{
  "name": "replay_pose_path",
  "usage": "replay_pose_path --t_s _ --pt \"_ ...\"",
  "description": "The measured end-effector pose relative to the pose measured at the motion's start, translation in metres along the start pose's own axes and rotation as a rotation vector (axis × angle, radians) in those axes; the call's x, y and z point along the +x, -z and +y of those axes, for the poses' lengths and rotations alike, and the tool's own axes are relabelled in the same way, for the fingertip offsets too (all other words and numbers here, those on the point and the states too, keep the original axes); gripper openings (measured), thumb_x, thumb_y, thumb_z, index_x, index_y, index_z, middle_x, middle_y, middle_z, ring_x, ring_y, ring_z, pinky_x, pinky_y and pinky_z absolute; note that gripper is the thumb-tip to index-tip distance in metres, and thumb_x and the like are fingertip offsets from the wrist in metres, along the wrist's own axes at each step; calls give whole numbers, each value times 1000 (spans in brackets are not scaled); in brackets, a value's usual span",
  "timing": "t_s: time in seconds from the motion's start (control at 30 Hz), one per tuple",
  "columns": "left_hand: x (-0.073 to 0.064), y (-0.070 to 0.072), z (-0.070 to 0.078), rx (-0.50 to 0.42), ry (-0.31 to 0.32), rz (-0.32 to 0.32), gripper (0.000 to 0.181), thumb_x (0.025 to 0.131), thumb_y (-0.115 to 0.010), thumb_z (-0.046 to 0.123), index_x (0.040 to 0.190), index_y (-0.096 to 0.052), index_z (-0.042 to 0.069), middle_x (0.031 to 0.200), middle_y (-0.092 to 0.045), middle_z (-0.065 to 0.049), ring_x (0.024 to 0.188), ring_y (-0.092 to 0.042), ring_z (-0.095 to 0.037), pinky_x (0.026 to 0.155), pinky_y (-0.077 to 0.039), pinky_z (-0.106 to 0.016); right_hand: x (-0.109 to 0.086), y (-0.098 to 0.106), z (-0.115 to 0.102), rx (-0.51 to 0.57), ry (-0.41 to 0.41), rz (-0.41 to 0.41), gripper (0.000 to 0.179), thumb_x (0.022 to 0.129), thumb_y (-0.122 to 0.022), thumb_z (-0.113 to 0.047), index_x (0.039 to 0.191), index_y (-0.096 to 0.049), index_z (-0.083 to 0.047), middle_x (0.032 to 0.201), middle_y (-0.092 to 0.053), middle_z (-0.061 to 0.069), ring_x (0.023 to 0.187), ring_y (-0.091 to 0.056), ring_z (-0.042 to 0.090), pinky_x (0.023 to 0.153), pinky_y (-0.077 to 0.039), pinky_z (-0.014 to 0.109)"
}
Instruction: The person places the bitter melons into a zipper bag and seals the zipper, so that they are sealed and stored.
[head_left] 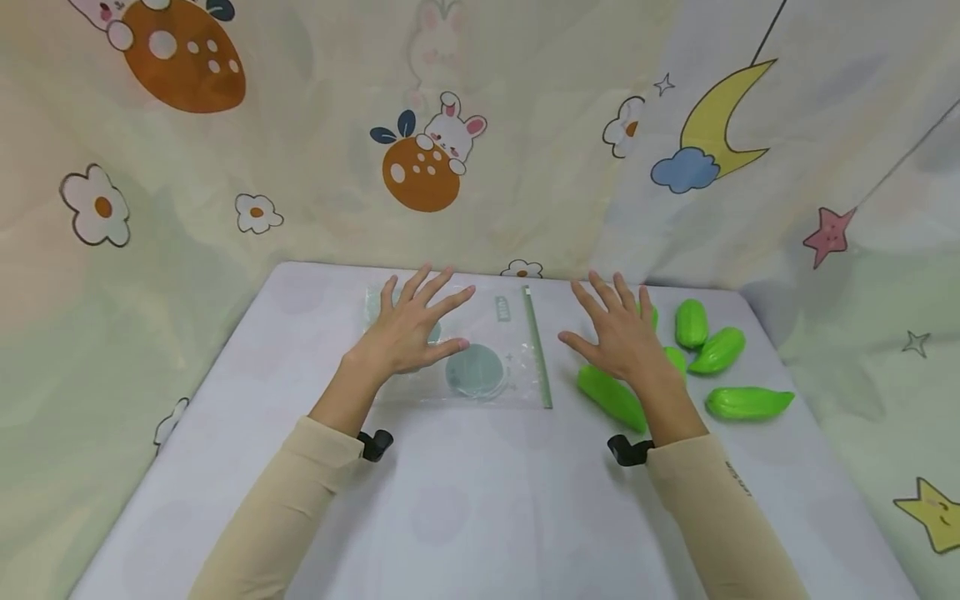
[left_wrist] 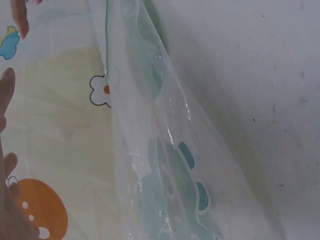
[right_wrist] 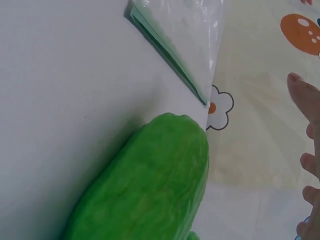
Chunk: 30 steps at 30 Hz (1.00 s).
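Note:
A clear zip bag [head_left: 476, 371] printed with pale green shapes lies flat on the table, its green seal strip [head_left: 537, 350] towards the right. Over its left part hovers my left hand [head_left: 408, 329], fingers spread and holding nothing. My right hand [head_left: 622, 333], fingers likewise spread, is above several bright green cucumber-like vegetables and partly hides some of them. The nearest one [head_left: 611, 397] lies just below that palm; in the right wrist view this green vegetable [right_wrist: 150, 185] looks large and bumpy. The left wrist view shows the crinkled bag film [left_wrist: 170, 150] close up.
More green vegetables lie at the right: one upright [head_left: 692, 324], one slanted [head_left: 718, 351] and one lengthwise [head_left: 750, 403]. A white cloth covers the table [head_left: 450, 508]. A cartoon-printed curtain [head_left: 540, 192] hangs behind and around it. Each wrist wears a small black camera.

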<state>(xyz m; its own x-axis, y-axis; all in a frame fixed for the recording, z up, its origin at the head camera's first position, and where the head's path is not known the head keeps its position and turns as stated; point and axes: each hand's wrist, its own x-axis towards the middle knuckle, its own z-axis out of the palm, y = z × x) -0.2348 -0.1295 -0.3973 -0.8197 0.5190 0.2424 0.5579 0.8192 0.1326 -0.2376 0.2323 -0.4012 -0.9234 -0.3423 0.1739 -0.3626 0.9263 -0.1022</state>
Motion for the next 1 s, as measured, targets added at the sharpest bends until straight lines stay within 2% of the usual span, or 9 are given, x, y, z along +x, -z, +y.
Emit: replay_pose_path --t_s 0.13,0.4,0.6,0.73,0.83,1.0 --pt "2 1 0 -3 6 11 77 95 -55 71 161 -25 44 173 -14 1 159 -3 -32 117 -6 -74 1 0 -1 24 7 9 78 102 -49 -63 165 -23 -25 172 -17 11 158 -4 44 120 1 72" --pt "2 -5 5 1 -11 -34 75 96 -53 70 161 -27 42 172 -16 2 159 -7 -33 117 -9 -72 0 -5 -3 13 8 -24 80 101 -50 -63 165 -22 -24 172 -17 11 157 -7 45 120 1 71" --pt "4 -12 9 -9 -2 -82 70 97 -54 67 159 -35 40 169 -27 0 159 -9 -32 118 -9 -71 -2 -8 -1 23 2 -38 75 104 -50 -56 165 -24 -22 171 -19 12 157 -7 45 120 -1 72" --pt "8 -18 12 -6 -24 -101 66 98 -54 66 157 -40 39 168 -30 0 158 -10 -33 118 -10 -70 -3 -11 3 35 -5 -59 70 107 -47 -52 165 -23 -21 171 -19 13 157 -7 45 120 -1 72" --pt "11 -21 14 -24 -37 -123 63 99 -54 64 155 -43 38 168 -30 -1 158 -11 -32 119 -9 -70 -2 -13 4 30 -4 -72 70 107 -49 -49 165 -23 -21 171 -19 14 156 -8 46 120 -2 72" --pt "16 -24 18 -68 -23 -142 56 99 -59 59 150 -51 37 165 -35 0 157 -15 -32 118 -14 -69 1 -14 6 36 6 -82 70 106 -54 -44 164 -24 -20 170 -20 13 156 -9 46 120 -4 71"
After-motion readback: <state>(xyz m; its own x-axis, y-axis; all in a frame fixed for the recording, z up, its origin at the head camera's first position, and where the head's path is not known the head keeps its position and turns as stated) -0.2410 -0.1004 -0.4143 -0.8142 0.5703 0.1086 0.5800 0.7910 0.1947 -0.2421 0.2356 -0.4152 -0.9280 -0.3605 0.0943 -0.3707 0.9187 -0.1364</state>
